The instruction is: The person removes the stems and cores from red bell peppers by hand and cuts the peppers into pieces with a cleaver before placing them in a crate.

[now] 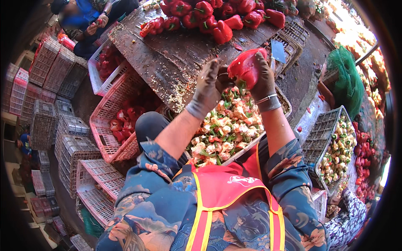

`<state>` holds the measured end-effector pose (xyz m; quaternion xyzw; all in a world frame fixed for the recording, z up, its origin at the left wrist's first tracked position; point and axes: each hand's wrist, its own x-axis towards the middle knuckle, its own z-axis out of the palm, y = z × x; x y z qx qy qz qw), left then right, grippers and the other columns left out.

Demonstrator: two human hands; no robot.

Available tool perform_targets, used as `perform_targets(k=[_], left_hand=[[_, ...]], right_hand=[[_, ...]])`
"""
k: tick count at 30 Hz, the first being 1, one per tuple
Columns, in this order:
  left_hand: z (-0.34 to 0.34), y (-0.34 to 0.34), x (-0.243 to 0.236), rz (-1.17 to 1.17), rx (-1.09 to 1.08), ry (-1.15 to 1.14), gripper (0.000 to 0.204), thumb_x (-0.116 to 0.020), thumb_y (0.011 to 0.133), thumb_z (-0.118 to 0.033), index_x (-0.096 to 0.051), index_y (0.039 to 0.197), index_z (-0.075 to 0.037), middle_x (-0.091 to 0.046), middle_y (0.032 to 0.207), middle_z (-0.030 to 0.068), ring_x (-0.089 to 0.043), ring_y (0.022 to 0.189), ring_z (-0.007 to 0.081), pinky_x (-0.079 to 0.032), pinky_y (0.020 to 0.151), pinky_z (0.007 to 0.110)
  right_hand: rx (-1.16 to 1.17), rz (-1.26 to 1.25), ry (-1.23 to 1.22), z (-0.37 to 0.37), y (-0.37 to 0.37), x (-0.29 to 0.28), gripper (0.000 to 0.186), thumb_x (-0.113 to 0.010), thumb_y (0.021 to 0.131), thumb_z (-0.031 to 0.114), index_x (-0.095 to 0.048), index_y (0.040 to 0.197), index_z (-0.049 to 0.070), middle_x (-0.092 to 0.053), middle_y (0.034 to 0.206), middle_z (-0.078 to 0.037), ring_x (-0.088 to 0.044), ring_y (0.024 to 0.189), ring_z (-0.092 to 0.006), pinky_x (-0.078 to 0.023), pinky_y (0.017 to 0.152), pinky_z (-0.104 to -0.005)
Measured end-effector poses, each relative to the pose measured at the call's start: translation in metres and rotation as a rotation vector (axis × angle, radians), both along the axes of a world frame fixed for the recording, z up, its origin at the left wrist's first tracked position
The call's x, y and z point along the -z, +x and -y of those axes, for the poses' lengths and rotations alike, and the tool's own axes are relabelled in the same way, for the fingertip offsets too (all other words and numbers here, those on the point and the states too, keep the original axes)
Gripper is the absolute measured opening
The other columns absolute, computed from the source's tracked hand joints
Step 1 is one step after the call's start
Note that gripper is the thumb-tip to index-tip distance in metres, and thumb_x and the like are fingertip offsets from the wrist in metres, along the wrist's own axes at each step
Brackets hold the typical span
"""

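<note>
A red bell pepper (pixel 246 69) is up over the near edge of the dark table, its stem end toward me. My right hand (pixel 266 81), in a dirty glove, is closed around the pepper's right side. On the pepper's left, my gloved left hand (pixel 206 88) has its fingers curled; a thin curved metal edge shows by them, but what it belongs to is hidden. Under both hands, between my knees, a crate holds a heap of pale pepper cores with green stems (pixel 228 129). Whole red peppers (pixel 203 12) are piled at the table's far side.
Scattered seeds lie on the brown table (pixel 155 54). Left stands a pink crate (pixel 104 125) with red peppers, near stacked crates (pixel 69 134). Right are a crate of cores (pixel 312 146) and a green net (pixel 349 79). Other people work at far left (pixel 94 27) and lower right (pixel 347 221).
</note>
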<state>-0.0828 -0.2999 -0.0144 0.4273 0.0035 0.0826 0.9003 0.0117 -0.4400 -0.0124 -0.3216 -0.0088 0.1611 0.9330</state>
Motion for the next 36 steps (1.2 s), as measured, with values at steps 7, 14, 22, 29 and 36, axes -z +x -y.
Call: perform_targets(k=[7, 14, 22, 29, 36], left_hand=[[0.025, -0.022, 0.001, 0.167, -0.378, 1.353, 0.042, -0.079, 0.08, -0.027, -0.059, 0.102, 0.002, -0.062, 0.095, 0.0134, -0.062, 0.087, 0.0172, -0.05, 0.072, 0.032], [0.006, -0.017, 0.014, 0.21, -0.086, 1.126, 0.03, -0.078, 0.082, -0.02, -0.06, 0.091, 0.002, -0.064, 0.077, 0.0107, -0.06, 0.073, 0.0107, -0.05, 0.066, 0.031], [-0.023, -0.046, 0.029, 0.271, 0.128, 1.359, 0.07, -0.078, 0.082, -0.022, -0.044, 0.141, -0.007, -0.058, 0.127, 0.0107, -0.057, 0.113, 0.0214, -0.049, 0.093, 0.036], [-0.052, -0.071, 0.0, -0.029, 0.107, 0.367, 0.061, -0.067, 0.092, -0.011, -0.038, 0.145, -0.002, -0.059, 0.124, 0.0026, -0.056, 0.109, 0.0113, -0.045, 0.097, 0.028], [-0.237, -0.121, -0.046, -0.241, -0.301, 1.369, 0.064, -0.072, 0.086, -0.033, -0.048, 0.137, -0.002, -0.063, 0.12, 0.015, -0.06, 0.112, 0.0206, -0.049, 0.096, 0.035]], right_hand=[[0.131, 0.012, -0.257, -0.003, -0.014, 0.002, 0.022, -0.063, 0.094, 0.024, -0.061, 0.103, 0.003, -0.065, 0.093, -0.007, -0.066, 0.079, -0.0175, -0.057, 0.07, -0.0332], [-0.022, -0.011, -0.083, -0.003, -0.017, 0.018, 0.022, -0.063, 0.095, 0.025, -0.063, 0.103, 0.004, -0.064, 0.092, -0.003, -0.063, 0.079, -0.0137, -0.055, 0.074, -0.0317], [0.002, 0.013, -0.057, 0.011, 0.012, 0.013, 0.039, -0.064, 0.093, 0.037, -0.056, 0.111, 0.004, -0.063, 0.097, -0.007, -0.065, 0.089, -0.0214, -0.055, 0.08, -0.0389], [-0.316, 0.685, -0.657, -0.048, -0.073, 0.008, 0.051, -0.058, 0.098, 0.035, -0.05, 0.133, 0.001, -0.062, 0.109, -0.007, -0.057, 0.1, -0.0111, -0.05, 0.083, -0.0282], [-0.454, 0.364, -0.571, -0.015, -0.065, -0.009, 0.05, -0.058, 0.098, 0.024, -0.043, 0.141, 0.005, -0.062, 0.113, -0.007, -0.061, 0.095, -0.0118, -0.051, 0.077, -0.0267]])
